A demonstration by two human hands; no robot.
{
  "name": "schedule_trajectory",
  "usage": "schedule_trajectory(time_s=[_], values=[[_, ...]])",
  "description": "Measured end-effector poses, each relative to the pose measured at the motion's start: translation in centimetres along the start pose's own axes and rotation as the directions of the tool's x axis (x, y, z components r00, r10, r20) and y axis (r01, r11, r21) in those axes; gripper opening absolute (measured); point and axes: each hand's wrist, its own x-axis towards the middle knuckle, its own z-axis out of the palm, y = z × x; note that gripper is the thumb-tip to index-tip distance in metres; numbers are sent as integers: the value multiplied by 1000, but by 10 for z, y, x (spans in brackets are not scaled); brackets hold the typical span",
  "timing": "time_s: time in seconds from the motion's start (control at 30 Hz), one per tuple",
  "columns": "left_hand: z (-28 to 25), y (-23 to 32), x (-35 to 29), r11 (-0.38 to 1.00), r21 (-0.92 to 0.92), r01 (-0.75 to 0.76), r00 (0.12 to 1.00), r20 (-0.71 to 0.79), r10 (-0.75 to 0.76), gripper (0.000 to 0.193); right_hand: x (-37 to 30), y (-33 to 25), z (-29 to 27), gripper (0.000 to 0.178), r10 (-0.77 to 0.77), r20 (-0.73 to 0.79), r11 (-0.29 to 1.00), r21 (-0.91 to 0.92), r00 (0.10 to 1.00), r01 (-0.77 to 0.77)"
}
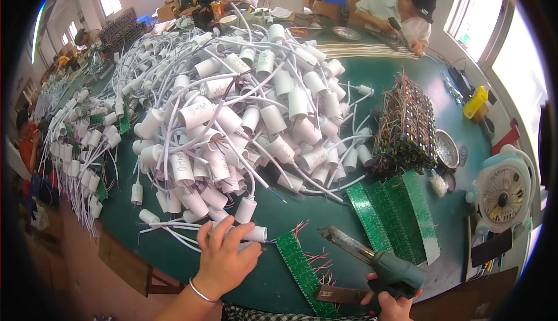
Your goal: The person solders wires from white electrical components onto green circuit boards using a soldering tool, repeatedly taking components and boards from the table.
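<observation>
My left hand (229,260) is at the near edge of the table, its fingers curled over a white plastic cylinder (257,234). The cylinder lies on its side, its right end toward a green circuit board strip (299,269); part of it is under my fingers. Thin red and white wires stick up along the strip's right side. In my right hand (395,303) is a dark green pistol-shaped soldering gun (398,271), its metal barrel pointing up and left over the table. A flat metal bar (340,295) lies across the strip beside that hand.
A large heap of white cylinders with cables (232,117) covers the middle. Toward the right are green boards (392,222), a stack of wired boards (405,126), a metal bowl (446,148) and a fan (504,196). Co-workers (401,16) sit across the table.
</observation>
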Motion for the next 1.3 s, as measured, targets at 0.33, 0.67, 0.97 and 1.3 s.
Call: schedule_trajectory(time_s=[0.33,0.67,0.97,1.3], values=[[8,35,-11,910,-404,95,995,12,-98,23,1,1,5,36,-4,44,1000,-10,999,5],[8,44,-1,949,-199,244,969,9,-247,24,-1,-9,14,28,87,45,993,-80,995,-83],[9,43,-5,937,-238,257,965,15,-261,19,-2,-10,16,15,88,14,986,-146,996,-85],[15,46,11,916,-206,345,935,-12,-355,13,6,-13,21,18,-119,87,950,-281,989,139]])
